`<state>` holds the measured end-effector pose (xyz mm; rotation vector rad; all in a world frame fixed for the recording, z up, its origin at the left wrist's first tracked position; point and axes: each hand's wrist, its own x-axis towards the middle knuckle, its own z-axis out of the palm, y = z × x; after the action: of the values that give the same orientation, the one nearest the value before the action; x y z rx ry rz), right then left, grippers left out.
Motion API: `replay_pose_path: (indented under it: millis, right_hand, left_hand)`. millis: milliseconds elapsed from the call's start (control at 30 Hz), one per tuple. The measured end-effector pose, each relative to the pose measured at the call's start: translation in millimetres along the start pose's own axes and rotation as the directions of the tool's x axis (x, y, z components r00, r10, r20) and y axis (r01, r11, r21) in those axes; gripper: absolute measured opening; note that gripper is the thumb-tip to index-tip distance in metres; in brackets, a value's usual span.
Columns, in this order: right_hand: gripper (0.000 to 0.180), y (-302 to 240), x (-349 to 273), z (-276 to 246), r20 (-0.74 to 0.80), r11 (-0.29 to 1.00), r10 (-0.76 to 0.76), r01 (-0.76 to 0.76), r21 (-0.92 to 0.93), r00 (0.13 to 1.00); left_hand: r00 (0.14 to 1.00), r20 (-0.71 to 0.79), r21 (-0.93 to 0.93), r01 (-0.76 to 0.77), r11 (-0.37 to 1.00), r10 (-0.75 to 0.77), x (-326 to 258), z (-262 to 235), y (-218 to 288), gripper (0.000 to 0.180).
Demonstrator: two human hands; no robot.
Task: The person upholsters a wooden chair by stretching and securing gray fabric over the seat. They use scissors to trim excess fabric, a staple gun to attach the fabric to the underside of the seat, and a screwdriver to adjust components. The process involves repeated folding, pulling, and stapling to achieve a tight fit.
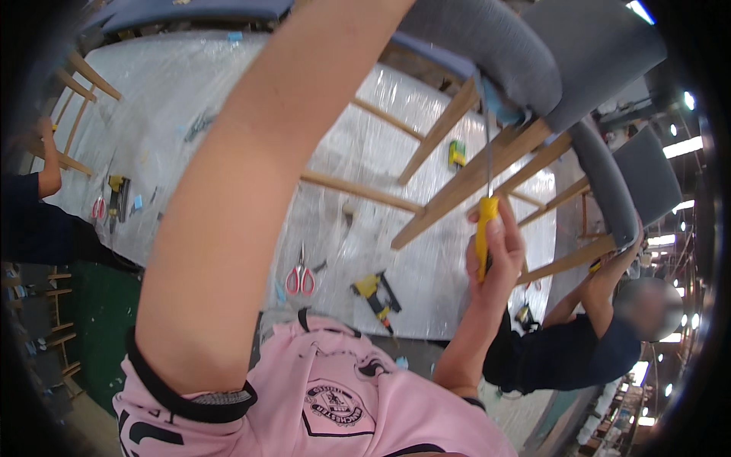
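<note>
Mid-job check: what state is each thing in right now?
Nearest chair: wooden legs apparently attached
Screwdriver: held, shaft pointing toward that chair
Right hand: gripping the screwdriver's handle
Left hand: out of view
Table: covered with clear film
Nearest scissors: lying flat, blades apparently closed
Nearest staple gun: lying, unheld

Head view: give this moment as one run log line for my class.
right hand: grips yellow screwdriver | left hand: out of view | shaft: points toward gray chair | table: red-handled scissors, yellow-black tool
</note>
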<state>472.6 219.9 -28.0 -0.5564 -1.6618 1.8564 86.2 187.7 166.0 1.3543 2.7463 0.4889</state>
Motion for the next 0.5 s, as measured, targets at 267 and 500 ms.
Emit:
replay_pose_path:
  millis: [267,500]
  right_hand:
    - [0.045,-96.2,41.3,-38.2,0.150,0.695,-0.111,0.184,-0.695,0.982]
    - [0.044,-23.1,24.7,-35.8,-0.033,0.874,-0.190,0.153,-0.461,0.981]
  left_hand:
    - [0.995,0.086,-0.040,-0.038,0.999,0.041,6.4,-3.9,0.5,0.080]
    - [0.989,0.137,-0.078,-0.052,0.996,0.062,9.0,-2.4,-3.9,0.080]
